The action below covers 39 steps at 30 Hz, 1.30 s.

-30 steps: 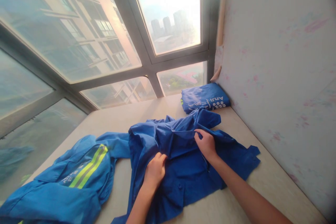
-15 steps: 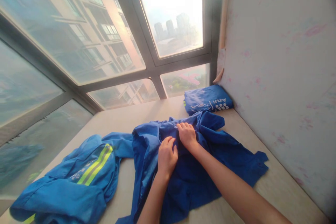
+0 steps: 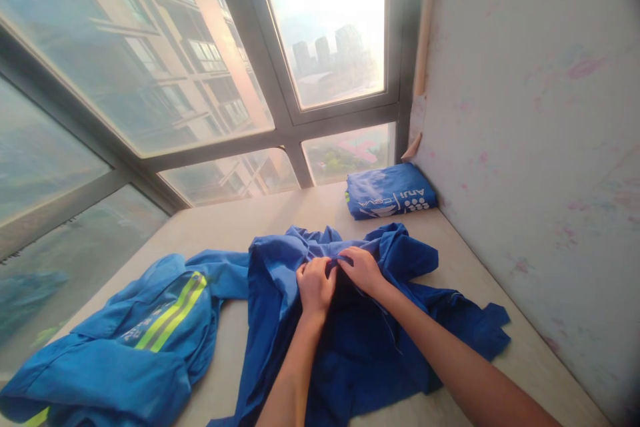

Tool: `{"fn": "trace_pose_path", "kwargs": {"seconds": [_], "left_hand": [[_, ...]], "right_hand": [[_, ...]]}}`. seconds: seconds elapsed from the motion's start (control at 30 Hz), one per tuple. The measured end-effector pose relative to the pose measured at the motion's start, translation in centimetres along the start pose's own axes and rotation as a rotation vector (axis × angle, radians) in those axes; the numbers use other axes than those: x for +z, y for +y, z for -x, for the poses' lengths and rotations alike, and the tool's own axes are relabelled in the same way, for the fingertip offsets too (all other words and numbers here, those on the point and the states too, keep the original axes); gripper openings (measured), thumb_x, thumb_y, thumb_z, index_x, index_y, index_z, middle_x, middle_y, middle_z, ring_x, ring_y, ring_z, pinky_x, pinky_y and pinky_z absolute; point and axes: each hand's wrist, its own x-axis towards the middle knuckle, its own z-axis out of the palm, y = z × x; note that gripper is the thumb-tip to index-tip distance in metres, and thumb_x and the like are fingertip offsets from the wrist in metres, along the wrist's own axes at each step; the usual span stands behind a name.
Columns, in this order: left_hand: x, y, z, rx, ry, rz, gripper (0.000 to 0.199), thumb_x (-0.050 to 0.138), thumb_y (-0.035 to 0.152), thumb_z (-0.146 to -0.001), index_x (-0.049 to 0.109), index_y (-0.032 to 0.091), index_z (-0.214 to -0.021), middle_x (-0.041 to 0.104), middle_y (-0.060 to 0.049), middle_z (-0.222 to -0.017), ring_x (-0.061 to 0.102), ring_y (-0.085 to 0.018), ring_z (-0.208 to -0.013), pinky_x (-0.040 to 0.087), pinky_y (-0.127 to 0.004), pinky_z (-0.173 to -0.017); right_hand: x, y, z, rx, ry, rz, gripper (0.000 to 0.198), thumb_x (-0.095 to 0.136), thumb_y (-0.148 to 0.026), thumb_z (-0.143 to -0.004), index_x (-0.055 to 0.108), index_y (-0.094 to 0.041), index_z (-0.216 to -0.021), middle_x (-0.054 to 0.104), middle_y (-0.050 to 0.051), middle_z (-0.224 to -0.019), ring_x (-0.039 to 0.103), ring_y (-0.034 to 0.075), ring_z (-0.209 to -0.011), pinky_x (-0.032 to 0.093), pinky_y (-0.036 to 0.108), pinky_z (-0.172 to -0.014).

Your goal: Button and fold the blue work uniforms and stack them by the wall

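A dark blue work shirt (image 3: pixel 280 273) lies spread and rumpled on a pale surface, its upper part bunched toward the window. My left hand (image 3: pixel 316 283) is closed on the cloth near the upper middle of the shirt. Close beside it on the right, my right hand (image 3: pixel 361 268) pinches the same edge, fingertips nearly meeting those of the left. The cloth between the fingers is lifted a little, and the shirt's inside below lies in shadow. Whatever small part the fingertips hold is hidden.
A lighter blue jacket (image 3: pixel 135 347) with yellow-green reflective stripes lies at the left, one sleeve reaching the shirt. A folded blue garment with white lettering (image 3: pixel 390 188) rests in the far corner. Window frames (image 3: pixel 290 130) bound the pale surface (image 3: pixel 235 213); a flowered wall (image 3: pixel 530 167) stands at right.
My right hand has come down toward my left hand, and both now grip the shirt's edge together. The cloth is drawn up between them, and the shirt's right side has shifted.
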Motion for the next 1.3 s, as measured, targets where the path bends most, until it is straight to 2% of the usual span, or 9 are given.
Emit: {"fn": "trace_pose_path", "kwargs": {"seconds": [0.1,0.27,0.37,0.57,0.7,0.8,0.93,1.1,1.3], "left_hand": [[0.1,-0.4,0.5,-0.034,-0.056,-0.008,0.015,0.059,0.030,-0.087,0.068,0.022,-0.096,0.070,-0.007,-0.098,0.061,-0.027,-0.097,0.039,-0.044,-0.091],[0.8,-0.9,0.8,-0.039,-0.112,0.050,0.019,0.057,0.033,-0.089,0.071,0.023,-0.095,0.069,-0.006,-0.098,0.062,-0.022,-0.096,0.044,-0.032,-0.079],[1.5,-1.1,0.8,-0.045,-0.119,0.101,0.018,0.056,0.027,-0.089,0.072,0.021,-0.095,0.069,-0.005,-0.097,0.062,-0.019,-0.092,0.046,-0.029,-0.080],[2.9,-1.4,1.1,-0.051,-0.088,0.191,0.023,0.052,0.013,-0.088,0.072,0.019,-0.095,0.071,-0.005,-0.094,0.063,-0.018,-0.090,0.048,-0.031,-0.085],[3.5,-1.8,1.4,-0.038,-0.088,0.248,0.023,0.052,0.011,-0.087,0.073,0.020,-0.094,0.071,-0.004,-0.093,0.064,-0.018,-0.089,0.050,-0.031,-0.085],[3.9,-2.0,1.8,-0.026,-0.093,0.290,0.023,0.052,0.011,-0.088,0.073,0.019,-0.094,0.071,-0.004,-0.094,0.064,-0.017,-0.090,0.050,-0.031,-0.086],[4.3,-2.3,2.1,-0.019,-0.092,0.330,0.023,0.052,0.013,-0.088,0.073,0.020,-0.095,0.071,-0.005,-0.096,0.065,-0.017,-0.091,0.051,-0.031,-0.087],[4.2,-2.4,2.1,-0.005,-0.085,0.344,0.021,0.053,0.015,-0.088,0.072,0.020,-0.093,0.071,-0.005,-0.094,0.064,-0.018,-0.090,0.050,-0.032,-0.086],[3.1,-2.1,2.3,0.032,-0.074,0.329,0.020,0.054,0.015,-0.087,0.073,0.020,-0.089,0.070,-0.006,-0.088,0.062,-0.020,-0.084,0.049,-0.035,-0.082]], "right_hand": [[1.1,1.1,0.8,0.015,0.026,-0.031,0.014,0.059,-0.021,-0.086,0.073,-0.022,-0.090,0.073,0.004,-0.094,0.066,0.019,-0.090,0.049,0.029,-0.086],[2.6,2.1,1.7,0.031,0.054,-0.068,0.015,0.058,-0.019,-0.086,0.073,-0.021,-0.087,0.074,0.004,-0.090,0.067,0.019,-0.085,0.051,0.029,-0.081],[2.9,2.5,2.0,0.014,0.052,-0.095,0.014,0.058,-0.020,-0.087,0.072,-0.021,-0.087,0.073,0.003,-0.089,0.067,0.017,-0.084,0.051,0.027,-0.080],[3.3,2.6,2.7,0.024,0.062,-0.074,0.015,0.057,-0.023,-0.089,0.071,-0.023,-0.091,0.072,0.004,-0.094,0.067,0.019,-0.088,0.050,0.027,-0.081],[3.5,1.9,3.1,0.050,0.012,0.071,0.018,0.052,-0.024,-0.092,0.069,-0.025,-0.099,0.071,0.003,-0.098,0.065,0.017,-0.091,0.047,0.024,-0.079],[3.5,1.6,3.2,0.090,-0.032,0.176,0.017,0.051,-0.025,-0.093,0.068,-0.025,-0.095,0.070,0.002,-0.097,0.065,0.016,-0.089,0.044,0.022,-0.075],[3.9,1.6,2.9,0.140,-0.026,0.191,0.016,0.051,-0.023,-0.091,0.067,-0.023,-0.092,0.070,0.003,-0.096,0.064,0.016,-0.090,0.043,0.022,-0.075],[4.4,2.1,2.4,0.195,-0.004,0.186,0.016,0.052,-0.023,-0.090,0.067,-0.022,-0.092,0.072,0.004,-0.095,0.065,0.017,-0.090,0.043,0.022,-0.078],[4.4,2.1,2.6,0.219,0.021,0.153,0.017,0.052,-0.025,-0.090,0.069,-0.022,-0.092,0.073,0.004,-0.093,0.066,0.018,-0.088,0.044,0.024,-0.078]]}}
